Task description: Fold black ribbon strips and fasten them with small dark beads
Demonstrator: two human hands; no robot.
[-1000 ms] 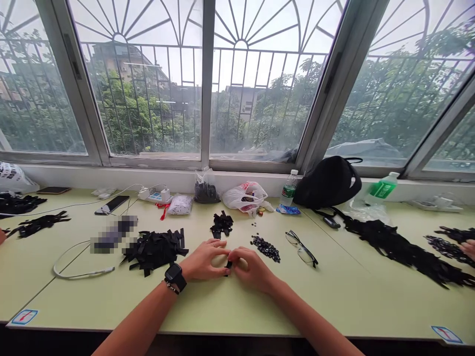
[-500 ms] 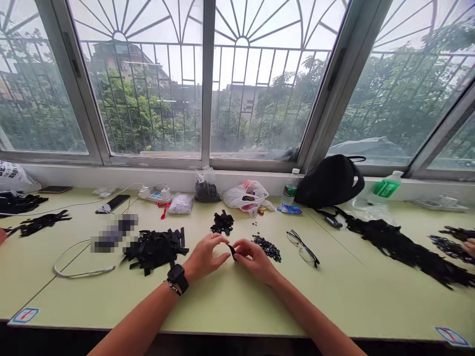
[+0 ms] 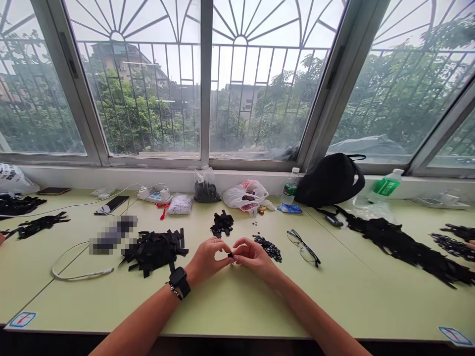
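Note:
My left hand (image 3: 208, 260) and my right hand (image 3: 254, 256) meet above the middle of the pale green table (image 3: 237, 309). Their fingertips pinch a small black fabric strip (image 3: 230, 255), which is mostly hidden by my fingers. A heap of cut black strips (image 3: 154, 249) lies to the left of my left hand. Straight ahead sits a smaller black heap (image 3: 221, 223). Nearest my right hand is a scatter of dark beads (image 3: 267, 248). A black watch (image 3: 179, 282) is on my left wrist.
Glasses (image 3: 302, 247) lie right of the beads. A long black strip pile (image 3: 401, 247) spreads right. Along the window stand a black bag (image 3: 328, 180), a water bottle (image 3: 290, 187) and plastic bags. Another person's hand (image 3: 471, 244) shows at the right edge.
My hands have drawn closer together, and the black strip that showed between them is now pinched and mostly hidden by my fingertips.

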